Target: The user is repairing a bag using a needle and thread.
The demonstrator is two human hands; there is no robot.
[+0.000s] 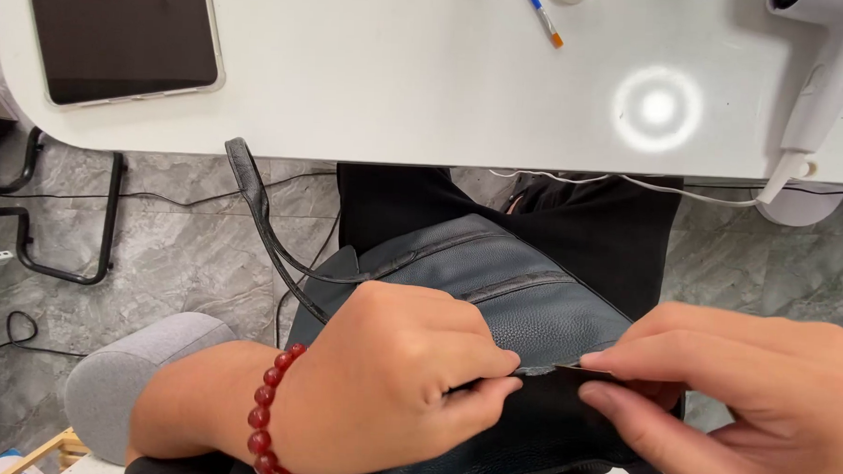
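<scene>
The bag [494,286], dark blue-grey leather, lies on the person's lap below the table [399,87] edge. Its top edge runs left to right between both hands; its strap [254,203] extends up and left toward the table. The left hand [389,376] pinches the bag edge between thumb and fingers. The right hand [743,388] pinches the same edge from the right. A tablet [120,30], brush [544,15] and hair dryer [829,74] rest on the table.

A dark blue-grey pebbled leather bag [494,286] lies between both hands, its strap [254,203] looping away past the left.
</scene>
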